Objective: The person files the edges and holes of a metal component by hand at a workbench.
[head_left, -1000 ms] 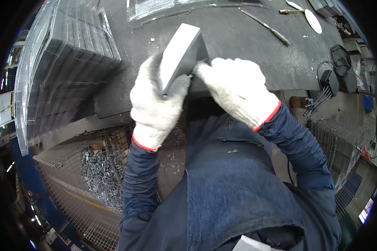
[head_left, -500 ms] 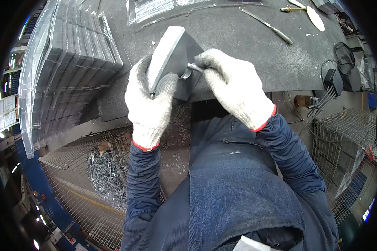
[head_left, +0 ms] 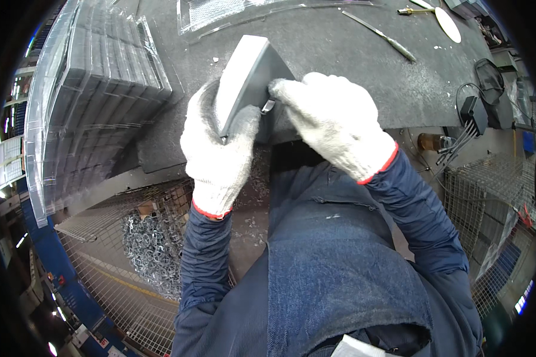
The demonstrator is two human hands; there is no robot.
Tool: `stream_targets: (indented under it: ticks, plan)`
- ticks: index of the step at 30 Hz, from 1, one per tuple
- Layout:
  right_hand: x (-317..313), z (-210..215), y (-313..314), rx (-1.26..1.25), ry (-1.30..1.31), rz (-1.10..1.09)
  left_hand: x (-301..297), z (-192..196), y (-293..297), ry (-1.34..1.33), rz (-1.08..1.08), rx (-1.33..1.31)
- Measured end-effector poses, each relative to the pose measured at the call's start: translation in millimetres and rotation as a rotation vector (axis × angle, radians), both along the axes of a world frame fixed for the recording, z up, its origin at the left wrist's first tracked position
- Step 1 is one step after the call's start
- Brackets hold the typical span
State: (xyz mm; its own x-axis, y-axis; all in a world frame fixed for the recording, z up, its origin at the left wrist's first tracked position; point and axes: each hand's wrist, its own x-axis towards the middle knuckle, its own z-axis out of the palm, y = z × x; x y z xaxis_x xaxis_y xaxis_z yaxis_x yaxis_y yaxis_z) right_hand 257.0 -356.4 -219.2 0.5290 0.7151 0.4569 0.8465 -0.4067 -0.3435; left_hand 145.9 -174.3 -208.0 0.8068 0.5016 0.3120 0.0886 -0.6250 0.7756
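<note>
My left hand, in a white knit glove with a red cuff, grips a grey box-shaped metal part by its near edge. The part is tilted above the workbench, its pale narrow side turned up. A small shiny metal tab shows on the part's darker right face. My right hand, gloved alike, is closed with thumb and fingertips pressed together at that face, just above the tab. What sits between those fingertips is hidden.
Stacked clear plastic trays rise at the left of the dark workbench. A file-like tool and a white oval piece lie farther off. Below left, a wire basket holds shiny metal rings; another wire cage stands right.
My right hand has turned slightly and its fingertips are now closer against the part. The pale sliver at its fingertips is out of sight. My left hand and the part shifted slightly right.
</note>
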Motion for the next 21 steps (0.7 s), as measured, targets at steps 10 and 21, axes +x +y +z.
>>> stream_targets:
  ticks: [10,21]
  plan:
    - [-11,-12,10,0.023,0.052,-0.083,0,6,-13,0.015,-0.022,0.004]
    - [-35,-4,3,-0.009,-0.010,-0.074,-2,1,-6,0.047,0.010,-0.052]
